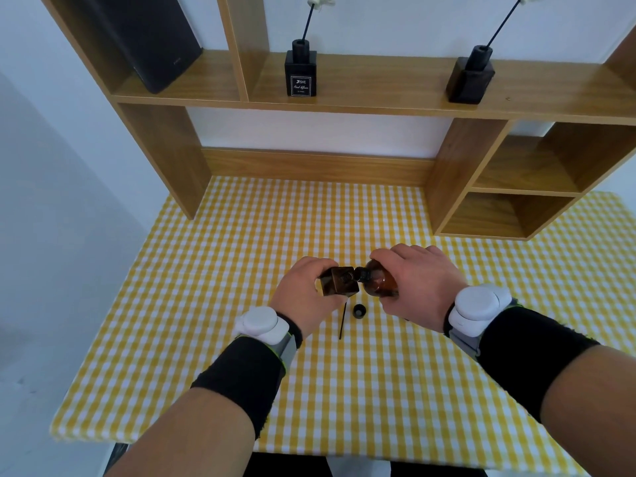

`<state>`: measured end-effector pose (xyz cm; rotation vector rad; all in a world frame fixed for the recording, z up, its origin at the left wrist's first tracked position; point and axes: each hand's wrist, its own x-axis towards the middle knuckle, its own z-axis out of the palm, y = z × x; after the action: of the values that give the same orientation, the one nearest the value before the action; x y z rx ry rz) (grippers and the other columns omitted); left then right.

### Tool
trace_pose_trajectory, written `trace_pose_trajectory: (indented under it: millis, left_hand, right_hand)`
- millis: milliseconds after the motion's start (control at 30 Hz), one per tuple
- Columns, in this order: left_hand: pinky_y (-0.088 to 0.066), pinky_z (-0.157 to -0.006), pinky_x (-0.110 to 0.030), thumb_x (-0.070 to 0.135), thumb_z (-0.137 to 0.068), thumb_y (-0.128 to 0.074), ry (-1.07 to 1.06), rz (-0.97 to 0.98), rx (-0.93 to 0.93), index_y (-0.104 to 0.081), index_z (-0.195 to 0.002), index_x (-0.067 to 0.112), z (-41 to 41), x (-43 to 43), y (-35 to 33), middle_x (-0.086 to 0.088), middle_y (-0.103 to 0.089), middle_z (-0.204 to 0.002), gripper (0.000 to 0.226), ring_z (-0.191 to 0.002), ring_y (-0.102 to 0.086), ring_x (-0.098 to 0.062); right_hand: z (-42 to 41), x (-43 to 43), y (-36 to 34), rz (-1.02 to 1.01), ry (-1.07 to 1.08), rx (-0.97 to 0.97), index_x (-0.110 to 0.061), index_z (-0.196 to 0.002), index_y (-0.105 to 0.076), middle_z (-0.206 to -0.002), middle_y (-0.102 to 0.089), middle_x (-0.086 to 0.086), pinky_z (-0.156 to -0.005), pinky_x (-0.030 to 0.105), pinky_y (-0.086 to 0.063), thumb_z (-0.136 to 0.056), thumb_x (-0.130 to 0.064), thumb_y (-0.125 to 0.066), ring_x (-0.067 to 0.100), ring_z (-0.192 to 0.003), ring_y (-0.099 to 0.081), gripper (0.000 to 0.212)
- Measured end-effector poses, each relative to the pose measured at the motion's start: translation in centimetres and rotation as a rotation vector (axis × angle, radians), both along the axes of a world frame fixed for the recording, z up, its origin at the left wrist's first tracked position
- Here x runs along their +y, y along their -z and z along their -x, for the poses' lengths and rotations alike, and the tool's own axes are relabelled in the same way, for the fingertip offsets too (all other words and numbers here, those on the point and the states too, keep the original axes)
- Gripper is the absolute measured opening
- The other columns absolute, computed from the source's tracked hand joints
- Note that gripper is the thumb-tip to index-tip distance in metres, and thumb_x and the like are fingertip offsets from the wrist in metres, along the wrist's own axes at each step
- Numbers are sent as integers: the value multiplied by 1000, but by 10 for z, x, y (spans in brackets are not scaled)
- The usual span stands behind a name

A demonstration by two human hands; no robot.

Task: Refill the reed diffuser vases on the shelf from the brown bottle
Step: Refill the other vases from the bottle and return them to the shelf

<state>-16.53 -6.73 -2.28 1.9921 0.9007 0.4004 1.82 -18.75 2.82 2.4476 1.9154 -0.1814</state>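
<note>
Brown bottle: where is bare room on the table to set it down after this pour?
Free: the checked tablecloth from the right hand up to the shelf unit, and its near strip toward the front edge. Crowded: by the brown bottle, where the black cap and reed stick lie.

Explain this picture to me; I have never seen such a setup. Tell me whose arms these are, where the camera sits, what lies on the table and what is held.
No machine here: these are a person's bare arms, seen from a camera worn on the head, looking forward and down. Each wrist carries a white device. The left hand grips a small brown vase; the right hand tilts the brown bottle so its neck meets the vase's opening. On the yellow checked tablecloth lie a black cap and a thin black reed. Two dark diffuser vases stand on the wooden shelf behind.
</note>
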Motion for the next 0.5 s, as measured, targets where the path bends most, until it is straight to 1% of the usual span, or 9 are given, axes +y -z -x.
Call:
trace_pose_trajectory:
  millis: [100, 200, 300, 367, 433, 500]
  left_hand:
    - [-50, -87, -19, 26, -78, -81, 0, 34, -26, -65, -114, 35, -1, 2, 2, 19, -57, -112, 41, -106, -56, 0]
    - [-51, -90, -17, 24, -78, -82, -6, 93, -39, -65, -120, 31, -2, 5, 7, 18, -58, -117, 46, -106, -59, 0]
    - [-50, -95, -19, 22, -78, -84, -35, 173, -34, -63, -121, 32, 0, 10, 16, 18, -58, -119, 49, -107, -60, 0]
    - [-49, -97, -20, 21, -77, -85, -55, 215, -25, -62, -122, 32, 1, 13, 21, 17, -57, -121, 52, -110, -60, -1]
    - [-49, -98, -23, 21, -76, -85, -76, 244, -3, -61, -120, 33, 3, 16, 28, 16, -57, -121, 51, -111, -60, -5]
    - [-50, -100, -27, 20, -77, -85, -84, 250, 15, -59, -117, 37, 4, 18, 34, 13, -57, -122, 51, -111, -61, -8]
  right_hand:
    - [-1, 0, 6, -12, 27, 41, -36, -133, -42, -114, -58, -11, -93, 35, -42, -79, -43, -62, 17, -101, -57, 59]
    - [-4, 2, 13, -24, 67, 104, -34, -131, -43, -112, -58, -11, -92, 34, -42, -78, -43, -63, 18, -100, -57, 58]
    - [-10, 3, 22, -44, 144, 213, -30, -127, -44, -109, -59, -8, -91, 36, -46, -78, -40, -66, 19, -97, -56, 55]
    - [-16, 3, 30, -85, 222, 283, -29, -124, -46, -109, -58, -6, -88, 38, -50, -77, -43, -69, 20, -98, -56, 54]
    - [-21, 5, 38, -124, 315, 338, -28, -126, -48, -112, -57, -3, -89, 40, -51, -73, -49, -70, 22, -103, -55, 61]
    - [-25, 6, 45, -154, 396, 385, -25, -130, -48, -116, -56, -1, -91, 42, -52, -70, -50, -70, 23, -106, -55, 69]
